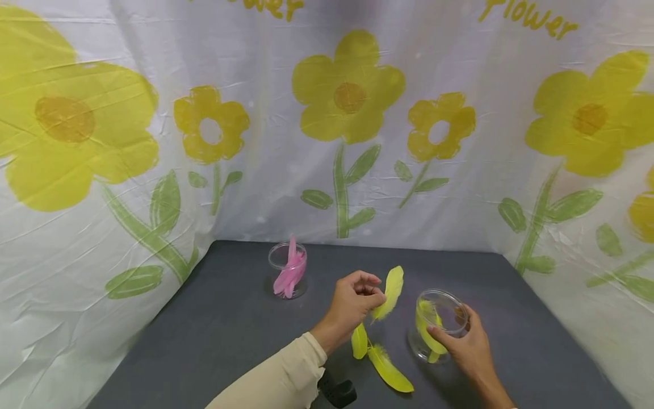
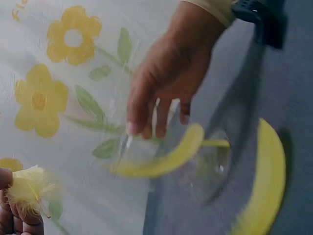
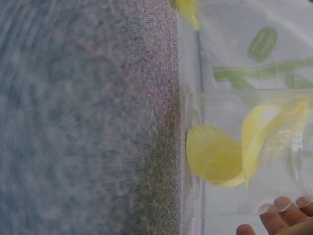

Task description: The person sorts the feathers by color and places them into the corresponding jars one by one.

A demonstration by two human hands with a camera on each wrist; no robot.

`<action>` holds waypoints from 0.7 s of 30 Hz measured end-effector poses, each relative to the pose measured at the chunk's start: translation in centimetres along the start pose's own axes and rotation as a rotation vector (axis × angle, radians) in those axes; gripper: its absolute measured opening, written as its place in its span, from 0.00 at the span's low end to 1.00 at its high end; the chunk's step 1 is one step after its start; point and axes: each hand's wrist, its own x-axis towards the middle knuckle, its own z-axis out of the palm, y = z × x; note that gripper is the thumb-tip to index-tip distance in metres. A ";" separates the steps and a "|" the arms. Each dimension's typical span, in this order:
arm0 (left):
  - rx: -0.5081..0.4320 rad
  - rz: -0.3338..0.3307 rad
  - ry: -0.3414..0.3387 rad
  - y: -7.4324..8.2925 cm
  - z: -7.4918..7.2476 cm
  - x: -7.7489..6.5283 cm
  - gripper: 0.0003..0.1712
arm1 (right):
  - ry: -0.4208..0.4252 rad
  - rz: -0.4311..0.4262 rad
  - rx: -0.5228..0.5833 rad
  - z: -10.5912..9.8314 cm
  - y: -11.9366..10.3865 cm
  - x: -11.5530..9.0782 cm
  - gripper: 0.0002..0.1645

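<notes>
My left hand pinches a pale yellow feather between thumb and fingers, held up a little left of a clear jar. In the left wrist view the fluffy end of this feather shows at the lower left. My right hand grips the jar near its rim, thumb in front and fingers round the far side. Curved yellow feathers lie inside, seen through the clear wall. Below my left hand, yellow feathers rest on the dark table.
At the back left stands a second clear jar holding pink feathers, one rising above its rim. A white curtain printed with yellow flowers hangs round the back and sides. A black device sits by my left sleeve.
</notes>
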 end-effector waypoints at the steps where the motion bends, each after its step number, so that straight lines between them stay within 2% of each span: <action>1: -0.009 0.006 -0.002 0.0 0.4 0.3 0.12 | 0.004 0.002 0.000 0.0 0.0 0.0 0.69; 11: -0.071 0.008 0.032 -0.6 4.9 3.2 0.11 | 0.040 -0.007 -0.002 0.3 -0.1 0.1 0.68; 21: -0.150 -0.023 0.084 -2.3 8.4 4.2 0.11 | 0.049 -0.030 0.015 0.3 -0.1 0.1 0.65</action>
